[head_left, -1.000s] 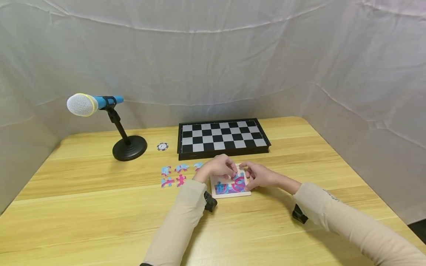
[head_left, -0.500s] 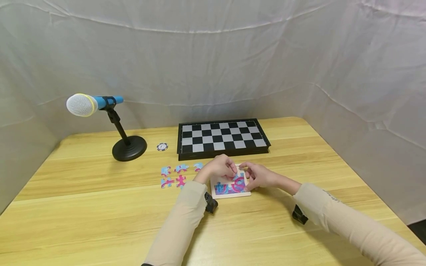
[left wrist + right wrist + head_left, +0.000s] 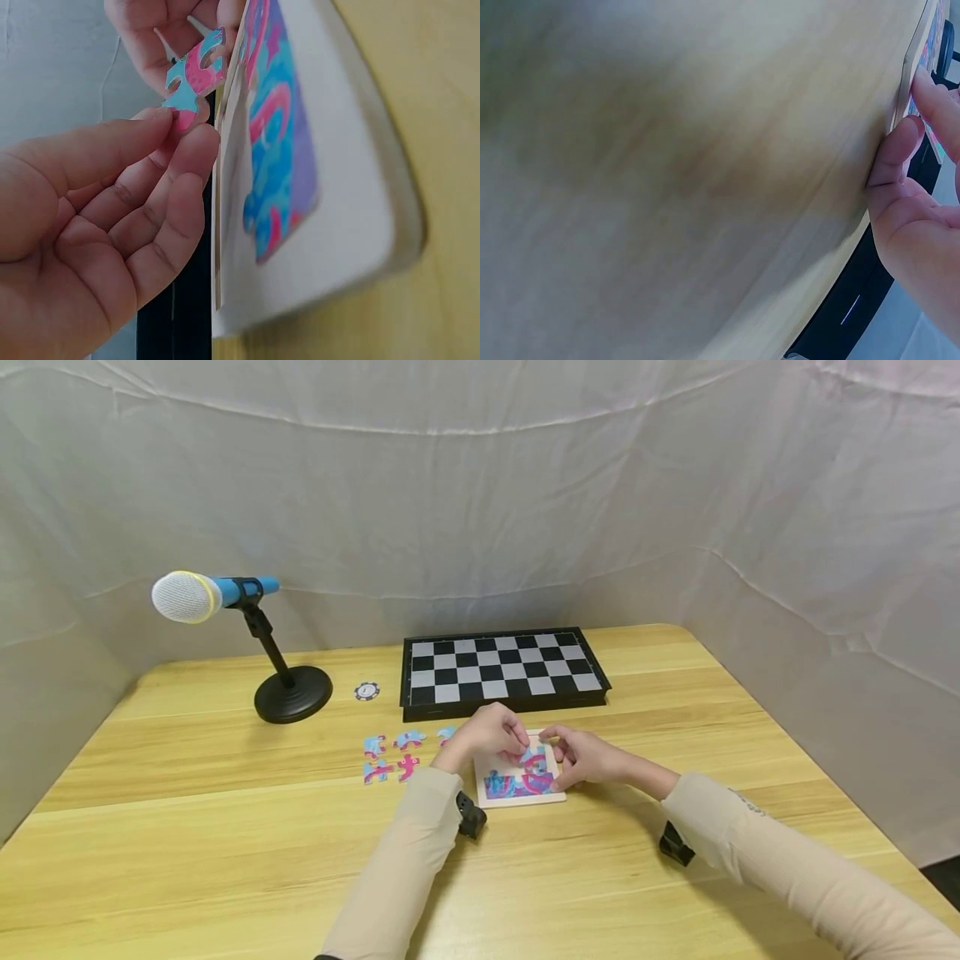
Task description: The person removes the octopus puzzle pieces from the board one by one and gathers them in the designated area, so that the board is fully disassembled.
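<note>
My left hand [image 3: 491, 731] pinches a blue and pink jigsaw piece [image 3: 199, 75] between thumb and fingertips. In the left wrist view the piece is tilted, close over the pale puzzle tray [image 3: 345, 247]. Joined puzzle pieces [image 3: 517, 787] in purple, blue and pink fill the tray's near part. My right hand [image 3: 588, 757] holds the tray's right side, its thumb at the near corner and its fingers bent at the far edge. In the right wrist view, the thumb and fingers meet the tray's side, and the palm is beside it.
Several loose jigsaw pieces [image 3: 408, 767] lie left of the tray, one partly hidden by the left hand. Behind the tray is a black-framed chessboard [image 3: 502, 668]. A poker chip [image 3: 367, 691] and a blue microphone [image 3: 240, 588] on a round-based stand are farther left.
The left hand has shifted slightly left and away, and the pinched piece now shows apart from its former place against the joined pieces. The right hand keeps its hold on the tray.
</note>
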The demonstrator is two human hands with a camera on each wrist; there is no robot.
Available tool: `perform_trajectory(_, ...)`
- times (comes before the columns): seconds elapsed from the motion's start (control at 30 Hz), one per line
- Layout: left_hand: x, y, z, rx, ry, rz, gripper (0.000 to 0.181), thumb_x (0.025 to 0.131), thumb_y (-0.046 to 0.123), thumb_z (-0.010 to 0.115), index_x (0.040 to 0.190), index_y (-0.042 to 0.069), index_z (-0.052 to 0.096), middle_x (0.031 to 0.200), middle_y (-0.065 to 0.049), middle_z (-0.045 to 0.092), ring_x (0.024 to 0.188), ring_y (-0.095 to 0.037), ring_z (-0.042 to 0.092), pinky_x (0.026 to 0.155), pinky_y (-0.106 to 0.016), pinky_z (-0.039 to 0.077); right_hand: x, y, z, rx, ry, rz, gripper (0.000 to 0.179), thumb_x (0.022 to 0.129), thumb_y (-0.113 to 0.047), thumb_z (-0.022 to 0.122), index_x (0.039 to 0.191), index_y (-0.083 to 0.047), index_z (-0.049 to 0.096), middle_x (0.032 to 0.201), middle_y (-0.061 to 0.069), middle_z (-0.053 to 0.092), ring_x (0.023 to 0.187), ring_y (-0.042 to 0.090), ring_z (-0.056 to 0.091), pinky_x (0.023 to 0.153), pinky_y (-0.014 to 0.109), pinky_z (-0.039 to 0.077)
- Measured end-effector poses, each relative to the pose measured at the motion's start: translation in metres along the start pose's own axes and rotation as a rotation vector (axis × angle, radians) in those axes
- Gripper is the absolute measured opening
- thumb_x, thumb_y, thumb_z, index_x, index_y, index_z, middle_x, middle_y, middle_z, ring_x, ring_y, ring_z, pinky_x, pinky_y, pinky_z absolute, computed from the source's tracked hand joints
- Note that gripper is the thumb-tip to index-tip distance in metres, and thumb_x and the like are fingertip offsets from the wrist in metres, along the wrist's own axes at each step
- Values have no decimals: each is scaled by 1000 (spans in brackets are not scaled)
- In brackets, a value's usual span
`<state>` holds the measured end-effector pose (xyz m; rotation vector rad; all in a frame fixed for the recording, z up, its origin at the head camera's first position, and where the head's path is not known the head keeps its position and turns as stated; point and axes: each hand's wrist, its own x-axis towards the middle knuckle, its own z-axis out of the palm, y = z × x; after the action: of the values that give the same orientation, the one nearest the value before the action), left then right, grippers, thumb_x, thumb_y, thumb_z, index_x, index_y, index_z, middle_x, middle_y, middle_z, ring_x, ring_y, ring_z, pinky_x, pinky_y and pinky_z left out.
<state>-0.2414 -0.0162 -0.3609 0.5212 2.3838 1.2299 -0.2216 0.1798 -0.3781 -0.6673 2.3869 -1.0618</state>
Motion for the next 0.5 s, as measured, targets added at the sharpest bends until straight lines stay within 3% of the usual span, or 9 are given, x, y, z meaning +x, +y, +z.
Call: perform_trajectory(0.5,-17,-16,-20,-26,76,-34,4,77,-1,66,73,0,65,67,-7,63,60,-18,61,60,-27,50,1,1,0,-40,8,-22,66,69,-3,74,123,9,37,80,9,45,58,13,39,50,19,33)
